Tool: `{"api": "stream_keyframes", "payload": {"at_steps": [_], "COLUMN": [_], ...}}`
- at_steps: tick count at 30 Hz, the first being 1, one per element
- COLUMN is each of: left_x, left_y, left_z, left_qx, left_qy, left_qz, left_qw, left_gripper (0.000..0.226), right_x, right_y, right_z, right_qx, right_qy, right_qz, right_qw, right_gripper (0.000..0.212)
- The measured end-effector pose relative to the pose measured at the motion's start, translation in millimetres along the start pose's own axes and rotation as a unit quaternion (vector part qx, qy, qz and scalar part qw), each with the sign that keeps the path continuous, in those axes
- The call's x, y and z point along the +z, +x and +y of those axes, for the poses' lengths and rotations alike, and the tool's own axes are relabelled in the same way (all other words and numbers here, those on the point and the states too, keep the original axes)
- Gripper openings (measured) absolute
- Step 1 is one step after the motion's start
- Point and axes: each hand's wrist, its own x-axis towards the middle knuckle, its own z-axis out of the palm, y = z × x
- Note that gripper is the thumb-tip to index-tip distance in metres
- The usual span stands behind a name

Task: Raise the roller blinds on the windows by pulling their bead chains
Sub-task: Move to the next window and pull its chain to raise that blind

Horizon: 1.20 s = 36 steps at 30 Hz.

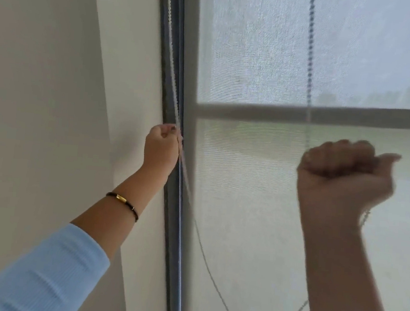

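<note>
A translucent grey roller blind (pixel 295 63) covers the window, with a horizontal window bar showing through it. A white bead chain (pixel 172 82) hangs along the dark window frame at the blind's left edge. My left hand (pixel 162 148) is closed on this strand at mid height. The chain loops down below and rises to my right hand (pixel 342 173), a blurred fist closed on the second strand (pixel 310 52), which runs up in front of the blind.
A plain cream wall (pixel 55 90) fills the left side. The dark vertical window frame (pixel 174 227) runs between wall and blind. A light blue sleeve and a black bracelet with a gold bead are on my left arm.
</note>
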Motion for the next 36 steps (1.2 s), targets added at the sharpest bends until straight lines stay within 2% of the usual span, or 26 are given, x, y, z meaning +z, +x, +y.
{"api": "stream_keyframes", "payload": {"at_steps": [2, 4, 6, 7, 10, 12, 16, 19, 23, 26, 28, 29, 31, 33, 34, 35, 36], "left_x": [11, 27, 44, 51, 59, 61, 63, 60, 57, 50, 41, 37, 32, 30, 30, 30, 30], "left_y": [-3, -11, -20, -24, -30, -31, -22, -22, -47, -61, -65, -67, -71, -78, -83, -88, -93], "left_z": [7, 28, 58, 73, 115, 134, 156, 159, 134, 106, 89, 81, 65, 48, 40, 33, 25], "left_qx": [0.055, 0.131, 0.175, 0.183, 0.169, 0.154, 0.077, 0.024, 0.028, 0.031, 0.018, 0.012, 0.004, 0.001, -0.001, -0.006, -0.013], "left_qy": [0.031, 0.0, -0.077, -0.126, -0.207, -0.211, -0.234, -0.268, -0.275, -0.281, -0.282, -0.28, -0.275, -0.264, -0.259, -0.257, -0.257], "left_qz": [0.044, 0.052, -0.006, -0.059, -0.214, -0.26, -0.248, -0.251, -0.201, -0.186, -0.178, -0.177, -0.183, -0.201, -0.213, -0.225, -0.236], "left_qw": [0.997, 0.99, 0.982, 0.973, 0.94, 0.93, 0.937, 0.93, 0.94, 0.941, 0.942, 0.943, 0.944, 0.943, 0.942, 0.94, 0.937], "left_gripper": [0.032, 0.029, 0.014, 0.015, 0.043, 0.054, 0.053, 0.052, 0.051, 0.051, 0.051, 0.052, 0.052, 0.051, 0.05, 0.049, 0.049], "right_x": [-4, -4, -6, -8, -22, -33, -63, -90, -134, -169, -181, -182, -178, -169, -161, -152, -142], "right_y": [-7, -12, -17, -20, -32, -41, -56, -67, -77, -85, -88, -87, -78, -61, -51, -40, -28], "right_z": [15, 27, 36, 39, 44, 46, 48, 49, 51, 49, 43, 37, 24, 13, 9, 7, 6], "right_qx": [0.036, 0.07, 0.097, 0.11, 0.138, 0.157, 0.198, 0.23, 0.297, 0.347, 0.418, 0.476, 0.592, 0.621, 0.609, 0.58, 0.538], "right_qy": [-0.07, -0.105, -0.121, -0.124, -0.147, -0.165, -0.168, -0.17, -0.132, -0.121, -0.153, -0.188, -0.319, -0.457, -0.514, -0.558, -0.587], "right_qz": [0.012, 0.008, 0.015, 0.024, 0.051, 0.066, 0.103, 0.149, 0.239, 0.31, 0.312, 0.295, 0.22, 0.124, 0.085, 0.061, 0.043], "right_qw": [0.997, 0.992, 0.988, 0.986, 0.978, 0.972, 0.96, 0.947, 0.915, 0.877, 0.839, 0.807, 0.707, 0.624, 0.598, 0.59, 0.603], "right_gripper": [0.059, 0.058, 0.058, 0.059, 0.06, 0.06, 0.062, 0.061, 0.061, 0.054, 0.041, 0.04, 0.068, 0.093, 0.095, 0.093, 0.089]}}
